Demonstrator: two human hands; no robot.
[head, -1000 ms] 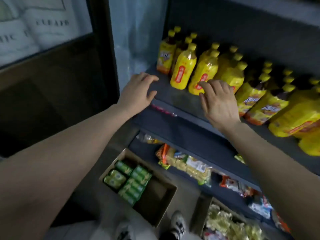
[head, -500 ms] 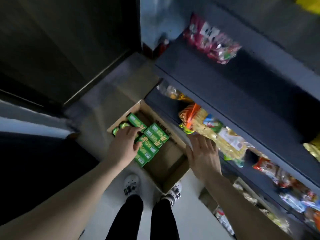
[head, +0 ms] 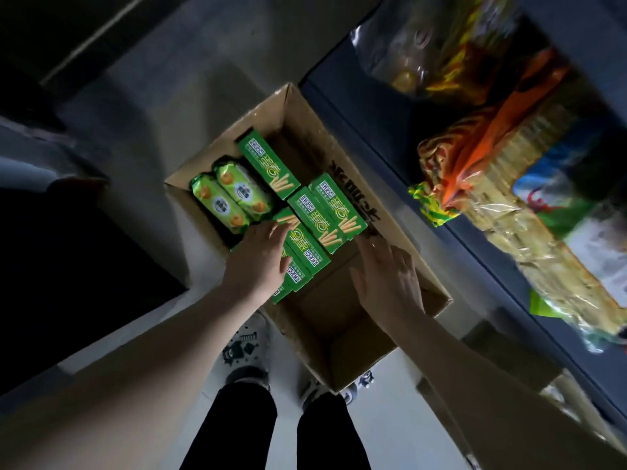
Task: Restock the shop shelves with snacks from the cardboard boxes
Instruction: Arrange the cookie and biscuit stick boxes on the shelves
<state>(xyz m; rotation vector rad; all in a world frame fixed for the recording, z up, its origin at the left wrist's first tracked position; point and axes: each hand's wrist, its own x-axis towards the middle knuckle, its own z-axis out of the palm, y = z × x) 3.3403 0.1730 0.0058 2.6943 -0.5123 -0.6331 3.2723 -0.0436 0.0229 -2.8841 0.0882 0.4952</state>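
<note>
Green snack boxes sit packed in the cardboard box on the floor, beside two green foil biscuit packs. Left hand rests flat on the near ones, fingers loose, gripping nothing. Right hand hovers inside the cardboard box, fingers straight, empty. Bagged snacks crowd the shelf alongside.

From where I stand, the grey floor takes up the left and bottom of the frame. An open cardboard box sits on it in the middle, just beside the low dark shelf on the right. Clear bags of snacks lie crowded along that shelf, reaching its front edge.
</note>
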